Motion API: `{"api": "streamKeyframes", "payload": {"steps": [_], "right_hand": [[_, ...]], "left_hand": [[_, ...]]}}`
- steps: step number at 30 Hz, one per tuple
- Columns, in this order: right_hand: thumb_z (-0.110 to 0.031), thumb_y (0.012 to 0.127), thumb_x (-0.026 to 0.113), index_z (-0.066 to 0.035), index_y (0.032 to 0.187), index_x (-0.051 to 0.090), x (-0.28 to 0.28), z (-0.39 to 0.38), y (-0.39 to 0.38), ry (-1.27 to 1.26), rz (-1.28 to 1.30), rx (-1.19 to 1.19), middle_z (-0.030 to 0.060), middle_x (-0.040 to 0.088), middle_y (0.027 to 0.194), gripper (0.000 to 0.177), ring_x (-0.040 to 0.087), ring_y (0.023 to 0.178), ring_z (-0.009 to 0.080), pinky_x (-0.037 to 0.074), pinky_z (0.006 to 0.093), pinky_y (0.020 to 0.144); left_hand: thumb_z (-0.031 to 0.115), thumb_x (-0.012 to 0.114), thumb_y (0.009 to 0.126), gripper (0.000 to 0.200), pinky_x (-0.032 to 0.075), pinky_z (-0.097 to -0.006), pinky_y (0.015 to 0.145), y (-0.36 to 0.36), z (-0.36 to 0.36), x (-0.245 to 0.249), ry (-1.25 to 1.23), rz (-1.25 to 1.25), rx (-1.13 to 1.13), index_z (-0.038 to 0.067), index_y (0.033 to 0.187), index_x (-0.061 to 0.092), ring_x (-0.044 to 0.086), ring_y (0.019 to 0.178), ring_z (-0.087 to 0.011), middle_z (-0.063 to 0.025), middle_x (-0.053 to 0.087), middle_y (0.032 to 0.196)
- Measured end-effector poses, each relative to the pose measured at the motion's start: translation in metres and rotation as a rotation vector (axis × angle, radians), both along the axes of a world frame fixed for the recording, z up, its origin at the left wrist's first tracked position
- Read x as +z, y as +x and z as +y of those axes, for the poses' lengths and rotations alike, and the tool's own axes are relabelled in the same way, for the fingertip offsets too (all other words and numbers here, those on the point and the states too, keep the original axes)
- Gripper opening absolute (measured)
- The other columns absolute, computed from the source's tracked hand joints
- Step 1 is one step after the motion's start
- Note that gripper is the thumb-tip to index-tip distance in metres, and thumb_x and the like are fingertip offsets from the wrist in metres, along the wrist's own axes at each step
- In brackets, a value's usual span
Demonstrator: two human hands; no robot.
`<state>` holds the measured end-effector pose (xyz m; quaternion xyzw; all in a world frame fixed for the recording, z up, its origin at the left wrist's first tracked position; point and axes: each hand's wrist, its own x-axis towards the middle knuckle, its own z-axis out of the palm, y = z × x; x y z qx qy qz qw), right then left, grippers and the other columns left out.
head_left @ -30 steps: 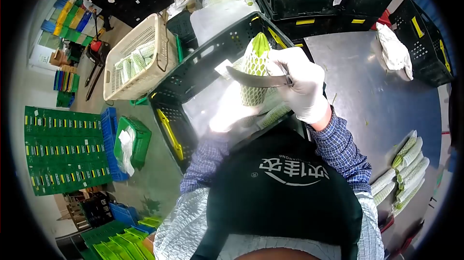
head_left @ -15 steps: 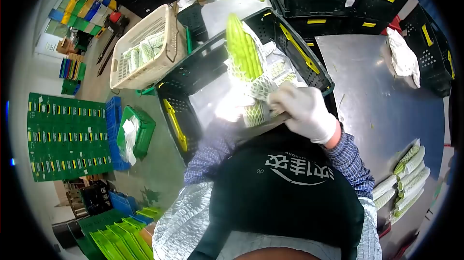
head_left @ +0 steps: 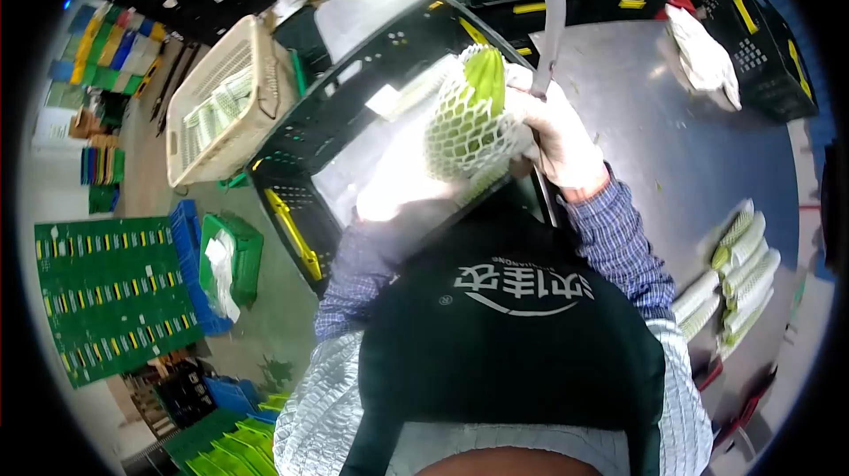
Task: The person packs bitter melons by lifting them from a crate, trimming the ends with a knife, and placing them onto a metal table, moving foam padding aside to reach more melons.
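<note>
A green ridged gourd (head_left: 485, 78) in a white foam net is held in front of my chest, above a black crate (head_left: 305, 144). My left hand (head_left: 393, 180), gloved in white and washed out by glare, is at the net's left side; its fingers are hard to make out. White-gloved too, my right hand (head_left: 566, 135) is closed around a knife (head_left: 550, 29), its curved blade pointing up, and touches the right side of the netted gourd. More wrapped pieces and white paper lie in the crate.
A cream basket (head_left: 181, 153) with netted produce stands at the left, above a green bin (head_left: 248, 250). On the metal table (head_left: 654, 166) at right lie several netted gourds (head_left: 741, 268) and a white cloth (head_left: 703, 56). Black crates (head_left: 761, 51) line the back.
The knife blade now points up in my right hand. The netted gourd has tipped and looks shorter, with more net around it. The view has shifted, moving the surroundings left in the picture.
</note>
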<state>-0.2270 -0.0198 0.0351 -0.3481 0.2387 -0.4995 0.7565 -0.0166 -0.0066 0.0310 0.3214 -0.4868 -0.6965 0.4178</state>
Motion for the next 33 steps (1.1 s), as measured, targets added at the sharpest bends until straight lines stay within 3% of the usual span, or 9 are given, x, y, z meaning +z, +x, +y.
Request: {"api": "streamKeyframes", "payload": {"steps": [1,2,4,8,10,13,20,24,33], "right_hand": [[-0.017,0.092,0.07,0.001,0.132,0.055,-0.006,0.001,0.002,-0.026,-0.078,-0.047,0.0076,0.069,0.11,0.046,0.067,0.084,0.0102,0.052,0.0183,0.065],[-0.018,0.091,0.072,-0.001,0.124,0.063,-0.013,0.005,-0.004,0.058,-0.111,-0.099,0.004,0.068,0.109,0.038,0.063,0.103,0.0132,0.048,0.0269,0.095],[-0.02,0.091,0.073,-0.003,0.12,0.065,-0.017,-0.003,-0.012,-0.029,-0.142,0.004,0.0035,0.068,0.109,0.035,0.064,0.102,0.0114,0.048,0.0255,0.094],[-0.02,0.09,0.072,-0.002,0.104,0.069,0.004,-0.017,-0.018,-0.391,0.378,-0.041,0.0009,0.067,0.094,0.023,0.063,0.087,0.0078,0.049,0.0222,0.08],[-0.017,0.089,0.072,-0.001,0.102,0.069,-0.018,-0.039,-0.023,-0.279,0.385,0.151,0.0024,0.067,0.091,0.022,0.063,0.084,0.007,0.05,0.0218,0.077],[-0.02,0.092,0.07,-0.003,0.108,0.067,0.0,-0.023,-0.019,-0.111,0.526,-0.04,0.0022,0.066,0.088,0.024,0.062,0.084,0.0064,0.051,0.0211,0.077],[-0.022,0.094,0.068,-0.004,0.103,0.067,0.005,-0.031,-0.021,-0.359,0.599,-0.032,0.0001,0.063,0.082,0.021,0.059,0.079,0.0058,0.048,0.0216,0.073],[-0.023,0.093,0.069,-0.004,0.1,0.067,0.001,-0.042,-0.014,-0.353,0.588,-0.039,-0.0009,0.062,0.082,0.02,0.057,0.077,0.0053,0.047,0.0226,0.072],[-0.022,0.095,0.069,-0.002,0.116,0.064,-0.063,-0.1,0.005,-0.181,0.287,0.019,0.0058,0.067,0.097,0.03,0.066,0.087,0.0108,0.055,0.0275,0.088]], "left_hand": [[0.013,0.091,0.058,0.097,0.048,-0.0363,0.104,0.001,-0.003,-0.005,-0.161,-0.189,-0.011,0.001,0.143,0.047,0.061,0.118,-0.0202,-0.0117,0.062,0.131],[0.013,0.091,0.058,0.094,0.049,-0.0364,0.102,0.004,-0.008,-0.011,-0.327,-0.373,-0.022,0.001,0.141,0.049,0.062,0.117,-0.0208,-0.0126,0.064,0.129],[0.016,0.089,0.06,0.077,0.054,-0.035,0.093,0.004,-0.012,-0.007,-0.675,-0.641,-0.01,0.001,0.129,0.06,0.068,0.104,-0.0219,-0.0152,0.07,0.117],[0.019,0.089,0.061,0.059,0.054,-0.0377,0.085,-0.008,-0.024,-0.01,-1.079,-0.752,0.049,0.009,0.115,0.068,0.069,0.095,-0.0298,-0.0124,0.071,0.105],[0.017,0.087,0.063,0.055,0.054,-0.0393,0.083,-0.013,-0.03,-0.022,-1.147,-0.762,0.035,0.011,0.114,0.069,0.067,0.093,-0.031,-0.011,0.07,0.104],[0.015,0.085,0.064,0.053,0.052,-0.0402,0.086,-0.019,-0.031,-0.022,-1.357,-0.914,0.092,0.011,0.114,0.069,0.066,0.096,-0.0316,-0.0105,0.07,0.104],[0.017,0.082,0.067,0.051,0.052,-0.0398,0.085,-0.015,-0.044,-0.044,-1.258,-0.868,0.207,0.007,0.116,0.07,0.067,0.094,-0.0309,-0.0118,0.071,0.102],[0.023,0.084,0.069,0.051,0.054,-0.0386,0.082,-0.03,-0.035,-0.015,-0.874,-0.61,0.159,0.003,0.114,0.069,0.068,0.091,-0.0297,-0.0131,0.071,0.099],[0.021,0.091,0.06,0.063,0.053,-0.0356,0.083,-0.003,-0.051,-0.04,-1.059,-0.751,0.301,0.003,0.114,0.065,0.067,0.093,-0.0276,-0.0121,0.068,0.104]]}}
